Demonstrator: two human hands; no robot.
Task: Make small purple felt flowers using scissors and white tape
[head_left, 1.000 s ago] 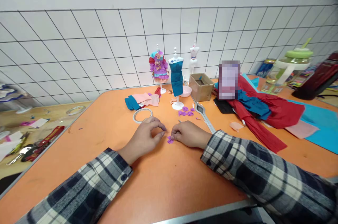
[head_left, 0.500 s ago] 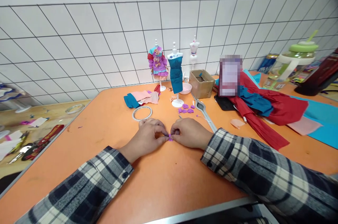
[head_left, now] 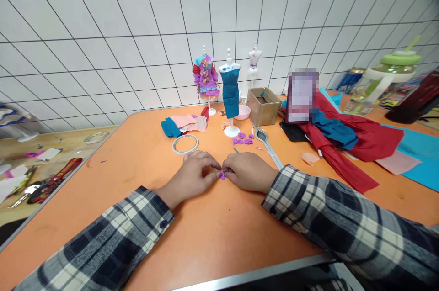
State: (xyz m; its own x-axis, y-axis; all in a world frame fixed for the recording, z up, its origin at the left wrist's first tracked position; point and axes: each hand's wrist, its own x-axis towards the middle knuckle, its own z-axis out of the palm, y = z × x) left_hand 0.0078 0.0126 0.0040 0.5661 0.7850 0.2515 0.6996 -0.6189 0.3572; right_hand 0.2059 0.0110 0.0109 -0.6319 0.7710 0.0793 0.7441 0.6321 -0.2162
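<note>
A small crumpled piece of purple crepe paper (head_left: pixel 222 175) sits between my fingertips, low over the orange table. My left hand (head_left: pixel 195 174) pinches it from the left with thumb and forefinger. From the right, my right hand (head_left: pixel 249 170) closes on it, the fingers curled. A thin grey point (head_left: pixel 235 149) sticks out behind the right hand; what it belongs to is hidden. Just beyond the hands lie several purple crepe paper scraps (head_left: pixel 243 141). A white dress form (head_left: pixel 232 131) wrapped in a teal paper dress (head_left: pixel 231 92) stands behind them.
A tape roll (head_left: pixel 185 144) lies beyond my left hand, near folded paper pieces (head_left: pixel 183 123). Behind are a dressed form (head_left: pixel 206 78), a bare form (head_left: pixel 254 59), a pink bowl (head_left: pixel 244 113) and a cardboard box (head_left: pixel 268 113). Rightward are a phone (head_left: pixel 302 99), red paper (head_left: pixel 373 138) and a jug (head_left: pixel 394 74).
The purple piece has turned and bunched between my fingers, showing more below the right fingertips. Both hands stay nearly in place; the view has shifted slightly.
</note>
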